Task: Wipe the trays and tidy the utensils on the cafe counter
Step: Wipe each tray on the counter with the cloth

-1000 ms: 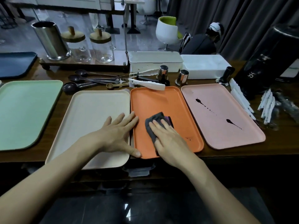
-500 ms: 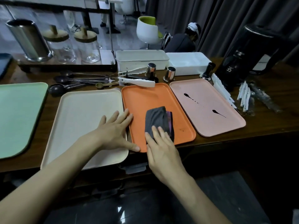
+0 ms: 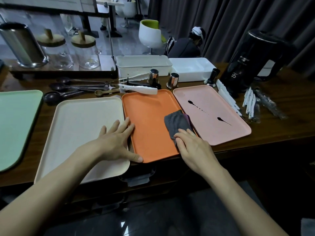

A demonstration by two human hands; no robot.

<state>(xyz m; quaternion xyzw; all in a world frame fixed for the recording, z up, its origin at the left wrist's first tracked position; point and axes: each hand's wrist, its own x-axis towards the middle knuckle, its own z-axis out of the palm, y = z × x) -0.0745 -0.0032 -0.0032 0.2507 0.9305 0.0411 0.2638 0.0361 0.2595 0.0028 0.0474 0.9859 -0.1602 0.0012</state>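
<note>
My right hand presses a folded grey cloth flat onto the right side of the orange tray, close to that tray's right rim. My left hand lies flat with spread fingers over the seam between the cream tray and the orange tray, thumb on the orange tray's near left corner. To the right lies a pink tray with dark liquid streaks. A green tray sits at the far left. Dark spoons and white tongs lie behind the trays.
Two small metal cups, a white lidded box and a white container stand behind the trays. A black kettle stands at the right, with white packets beside it. Glass jars and a steel canister are at the back left.
My right hand has slid the cloth from the middle of the orange tray to its right side. My left hand stays on the tray edges. My view has swung to the right.
</note>
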